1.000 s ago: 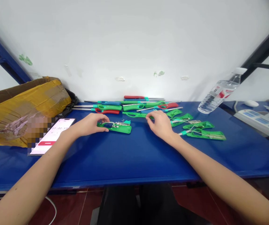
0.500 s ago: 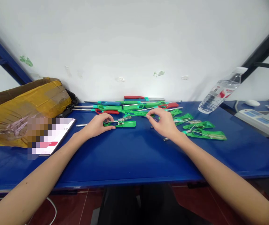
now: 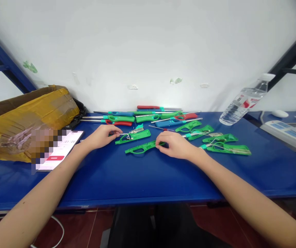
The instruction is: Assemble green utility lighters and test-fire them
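My right hand (image 3: 175, 145) pinches the right end of a green lighter shell half (image 3: 140, 148), tilted low over the blue table, its trigger loop facing left. Closed around the metal tube of an opened gas lighter is my left hand (image 3: 103, 136); its fingertips cover part of the tube. Just right of those fingertips lies another green shell half (image 3: 137, 136), with a wire and a clear fuel tank (image 3: 137, 130) at its upper edge. A loose turquoise piece (image 3: 138, 126) rests behind the tank. Beyond my right hand is a thin screwdriver (image 3: 160, 128), partly hidden.
Several opened green lighters (image 3: 229, 148) lie at right. Whole lighters (image 3: 122, 119) in red, green and blue are piled along the wall. A taped carton (image 3: 55, 106) and phone (image 3: 57, 155) stand left; a water bottle (image 3: 243, 100) and power strip (image 3: 287, 134) are at right.
My right hand has brought a green shell half from the back toward the front, separate from the opened lighter. My left hand has shifted slightly left, and the shell beside it has turned.
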A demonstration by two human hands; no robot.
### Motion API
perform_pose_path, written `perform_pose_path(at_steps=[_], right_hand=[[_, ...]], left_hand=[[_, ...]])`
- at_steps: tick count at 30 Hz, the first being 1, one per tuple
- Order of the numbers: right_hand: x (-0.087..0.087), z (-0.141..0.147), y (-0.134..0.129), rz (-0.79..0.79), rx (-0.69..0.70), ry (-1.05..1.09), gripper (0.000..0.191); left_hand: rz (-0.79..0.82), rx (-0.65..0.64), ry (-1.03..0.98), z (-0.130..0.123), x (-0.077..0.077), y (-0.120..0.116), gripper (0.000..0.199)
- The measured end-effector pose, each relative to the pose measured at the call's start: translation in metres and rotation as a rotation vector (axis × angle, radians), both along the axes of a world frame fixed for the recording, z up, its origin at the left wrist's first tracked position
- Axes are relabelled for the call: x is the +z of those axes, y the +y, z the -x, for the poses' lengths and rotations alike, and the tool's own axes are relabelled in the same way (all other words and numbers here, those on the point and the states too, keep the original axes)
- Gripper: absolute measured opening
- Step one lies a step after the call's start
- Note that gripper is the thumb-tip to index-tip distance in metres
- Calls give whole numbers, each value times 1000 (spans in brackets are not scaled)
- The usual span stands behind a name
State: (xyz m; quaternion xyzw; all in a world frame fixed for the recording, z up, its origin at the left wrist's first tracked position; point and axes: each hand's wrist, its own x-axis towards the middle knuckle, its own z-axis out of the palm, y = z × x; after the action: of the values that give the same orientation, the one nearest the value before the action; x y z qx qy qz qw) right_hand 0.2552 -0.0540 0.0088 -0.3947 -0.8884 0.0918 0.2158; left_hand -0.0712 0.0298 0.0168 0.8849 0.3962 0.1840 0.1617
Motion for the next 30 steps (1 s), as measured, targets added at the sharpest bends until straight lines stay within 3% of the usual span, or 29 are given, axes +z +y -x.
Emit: perform_pose_path(at_steps=[6, 17, 22, 30], right_hand=[[-6, 3, 0, -8, 9, -30, 12], [-10, 7, 0, -77, -22, 4, 15], [-11, 16, -5, -194, -113, 127, 36], [-14, 28, 2, -158, -88, 139, 53]], left_hand=[[-206, 27, -95, -6, -4, -1, 31], [-541, 19, -259, -20, 8, -20, 23], [-587, -93, -320, -29, 8, -29, 19], [-696, -270, -248, -35, -1, -34, 24]])
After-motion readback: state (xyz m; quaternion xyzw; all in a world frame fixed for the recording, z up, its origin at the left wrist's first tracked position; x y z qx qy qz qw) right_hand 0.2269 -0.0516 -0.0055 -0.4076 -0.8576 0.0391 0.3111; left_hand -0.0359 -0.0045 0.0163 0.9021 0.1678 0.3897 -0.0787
